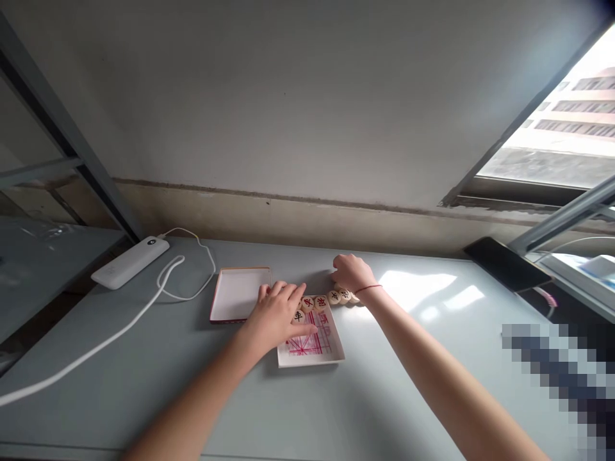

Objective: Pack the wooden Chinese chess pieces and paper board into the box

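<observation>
My left hand (275, 315) lies over the left side of a shallow white box (336, 356), its fingers apart and its thumb stretched across. Round wooden Chinese chess pieces (320, 303) with characters sit along the far edge of the box, partly under my fingers. Red lines mark the box's inner bottom. Just beyond its far right corner, more chess pieces (334, 298) lie on the table. My right hand (354, 273) is above and behind them with curled fingers; whatever is in its grasp is hidden. Beside my left hand lies an open box lid (235, 301), white inside.
A white power bank (131, 261) lies at the far left, with a thick white cable (120, 333) running to the near left edge. At the far right are a black flat object (507, 264) and a metal frame (567, 218). A wall (288, 128) closes off the back of the grey table (394, 397).
</observation>
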### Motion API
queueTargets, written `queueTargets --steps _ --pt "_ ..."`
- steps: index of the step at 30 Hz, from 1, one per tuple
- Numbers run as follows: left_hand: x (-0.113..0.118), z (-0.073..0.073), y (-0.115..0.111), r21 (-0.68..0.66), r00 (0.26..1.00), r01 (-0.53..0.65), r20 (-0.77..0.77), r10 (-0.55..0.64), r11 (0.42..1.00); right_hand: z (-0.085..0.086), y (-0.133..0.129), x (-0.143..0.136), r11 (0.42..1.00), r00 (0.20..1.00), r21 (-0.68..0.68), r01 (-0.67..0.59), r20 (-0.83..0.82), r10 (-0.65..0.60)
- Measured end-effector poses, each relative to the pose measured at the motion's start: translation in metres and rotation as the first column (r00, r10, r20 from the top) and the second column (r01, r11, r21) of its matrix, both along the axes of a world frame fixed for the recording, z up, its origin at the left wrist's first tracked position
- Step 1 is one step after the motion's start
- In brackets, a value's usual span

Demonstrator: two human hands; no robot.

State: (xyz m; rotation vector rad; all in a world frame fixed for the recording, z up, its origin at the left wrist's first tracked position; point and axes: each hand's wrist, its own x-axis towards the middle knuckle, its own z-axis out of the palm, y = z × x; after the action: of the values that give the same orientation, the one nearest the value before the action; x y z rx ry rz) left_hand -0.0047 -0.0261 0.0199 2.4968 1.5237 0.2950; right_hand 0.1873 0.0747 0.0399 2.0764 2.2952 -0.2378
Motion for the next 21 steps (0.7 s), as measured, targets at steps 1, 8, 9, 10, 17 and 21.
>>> queueTargets --steps 1,8,9,10,17,21 --pt "0.0 0.0 0.001 0.018 1.0 -0.002 0.0 0.002 1.0 0.003 -0.004 0.0 1.0 1.0 0.016 -0.006 -0.006 0.006" --pt "0.006 -0.003 0.004 0.224 0.984 0.04 0.162 -0.077 0.974 0.012 -0.065 -0.007 0.98 0.672 -0.002 -0.201 -0.728 0.136" --pt "0.007 -0.003 0.004 0.233 0.975 0.047 0.201 -0.095 0.971 0.01 -0.072 -0.008 0.975 0.586 -0.04 -0.218 -0.804 0.098" --pt "0.007 -0.003 0.004 0.233 0.965 0.053 0.237 -0.109 0.971 0.007 -0.078 -0.008 0.971 0.514 -0.074 -0.228 -0.856 0.055" --pt "0.006 0.005 0.002 0.075 0.952 0.072 0.292 -0.091 0.995 -0.013 -0.082 0.006 0.991 0.28 -0.074 -0.112 -0.959 -0.04" --pt "0.01 0.002 0.001 0.017 0.972 0.122 0.201 -0.123 0.992 -0.011 -0.081 0.018 0.999 0.27 -0.038 -0.015 -0.962 -0.032"
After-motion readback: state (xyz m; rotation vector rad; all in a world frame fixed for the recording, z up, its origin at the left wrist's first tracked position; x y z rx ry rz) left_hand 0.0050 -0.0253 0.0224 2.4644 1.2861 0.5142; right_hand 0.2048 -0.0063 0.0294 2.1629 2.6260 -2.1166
